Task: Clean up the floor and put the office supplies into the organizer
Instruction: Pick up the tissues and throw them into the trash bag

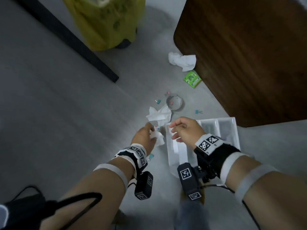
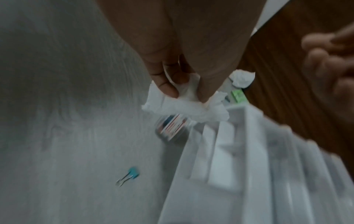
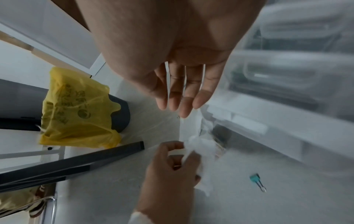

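My left hand (image 1: 153,133) pinches a crumpled white tissue (image 1: 159,140) just above the floor, left of the clear plastic organizer (image 1: 230,130). The left wrist view shows the fingertips (image 2: 170,89) curled into the tissue (image 2: 184,109). A small box with a red and blue label (image 2: 172,127) lies under it against the organizer's corner (image 2: 239,151). My right hand (image 1: 174,130) hovers over the organizer's near-left compartment, fingers (image 3: 178,106) straight and holding nothing. Loose on the floor lie another tissue (image 1: 159,116), a third tissue (image 1: 181,61), a green packet (image 1: 192,79) and teal binder clips (image 1: 198,111) (image 2: 132,174).
A round clear container (image 1: 175,102) with a pink clip inside sits beyond the tissues. A bin lined with a yellow bag (image 1: 106,22) stands at the back. A black bar (image 1: 66,35) crosses the left floor. A brown wooden panel (image 1: 249,55) rises on the right.
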The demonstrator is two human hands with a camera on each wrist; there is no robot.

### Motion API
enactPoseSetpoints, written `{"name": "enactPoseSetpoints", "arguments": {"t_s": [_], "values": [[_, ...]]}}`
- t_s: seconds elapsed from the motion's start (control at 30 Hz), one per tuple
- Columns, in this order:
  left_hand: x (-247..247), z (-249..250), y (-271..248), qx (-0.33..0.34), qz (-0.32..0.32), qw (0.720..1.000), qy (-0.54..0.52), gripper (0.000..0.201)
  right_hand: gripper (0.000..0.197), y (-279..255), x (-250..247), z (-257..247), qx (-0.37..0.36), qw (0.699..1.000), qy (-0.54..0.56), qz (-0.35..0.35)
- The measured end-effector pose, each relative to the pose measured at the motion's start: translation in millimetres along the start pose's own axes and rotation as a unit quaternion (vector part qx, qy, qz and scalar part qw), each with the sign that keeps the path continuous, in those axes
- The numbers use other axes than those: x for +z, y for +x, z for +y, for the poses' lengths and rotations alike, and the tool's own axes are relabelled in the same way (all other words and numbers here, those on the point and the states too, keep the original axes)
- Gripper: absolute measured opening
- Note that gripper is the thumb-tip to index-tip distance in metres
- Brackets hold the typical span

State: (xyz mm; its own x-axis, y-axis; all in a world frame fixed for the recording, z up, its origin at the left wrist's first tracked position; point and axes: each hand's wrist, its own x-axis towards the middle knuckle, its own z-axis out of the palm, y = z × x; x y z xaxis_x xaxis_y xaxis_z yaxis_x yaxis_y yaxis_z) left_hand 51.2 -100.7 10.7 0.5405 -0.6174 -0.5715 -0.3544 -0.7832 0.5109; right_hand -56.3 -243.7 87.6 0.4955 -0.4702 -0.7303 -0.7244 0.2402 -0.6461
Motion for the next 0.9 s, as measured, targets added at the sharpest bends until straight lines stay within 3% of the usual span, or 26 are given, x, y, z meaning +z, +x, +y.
{"name": "enactPoseSetpoints", "arguments": {"t_s": [0.17, 0.27, 0.33, 0.4, 0.47, 0.53, 0.63, 0.77, 0.83, 0.9], "values": [[-19.1, 26.9, 77.3, -0.017, -0.001, 1.0, 0.014, 0.056, 0.024, 51.4, -48.2, -27.2, -0.016, 0.999, -0.007, 0.045], [-4.4, 23.2, 133.1, -0.01, -0.094, 0.978, 0.187, 0.076, 0.017, 111.2, -64.5, -30.3, -0.016, 0.996, -0.043, 0.073], [10.1, 14.7, 162.1, 0.001, -0.146, 0.943, 0.298, 0.074, 0.013, 149.8, -73.1, -31.9, -0.018, 0.993, -0.083, 0.077], [19.8, 7.0, 185.7, 0.019, -0.155, 0.933, 0.323, 0.056, 0.018, 183.9, -79.9, -35.6, -0.023, 0.989, -0.113, 0.089], [14.0, 6.7, 209.3, 0.044, -0.147, 0.95, 0.272, 0.037, 0.021, 215.3, -82.2, -43.1, -0.039, 0.979, -0.164, 0.11], [-6.9, 12.8, 224.6, 0.035, -0.15, 0.976, 0.154, 0.019, 0.032, 241.9, -82.0, -46.1, -0.05, 0.961, -0.249, 0.114], [-54.0, 26.7, 250.9, -0.002, -0.145, 0.989, -0.038, 0.025, 0.054, 278.9, -80.2, -55.2, -0.06, 0.934, -0.341, 0.081], [-106.1, 44.7, 270.3, 0.007, -0.015, 0.987, -0.159, 0.025, 0.071, 317.9, -68.5, -62.6, -0.028, 0.893, -0.448, 0.033], [-121.2, 50.4, 279.6, 0.018, 0.031, 0.985, -0.169, 0.026, 0.065, 330.4, -60.6, -60.0, -0.032, 0.88, -0.472, 0.039], [-126.0, 51.1, 289.9, 0.047, 0.045, 0.987, -0.144, 0.039, 0.046, 331.9, -51.4, -57.3, -0.052, 0.875, -0.481, 0.031]]}}
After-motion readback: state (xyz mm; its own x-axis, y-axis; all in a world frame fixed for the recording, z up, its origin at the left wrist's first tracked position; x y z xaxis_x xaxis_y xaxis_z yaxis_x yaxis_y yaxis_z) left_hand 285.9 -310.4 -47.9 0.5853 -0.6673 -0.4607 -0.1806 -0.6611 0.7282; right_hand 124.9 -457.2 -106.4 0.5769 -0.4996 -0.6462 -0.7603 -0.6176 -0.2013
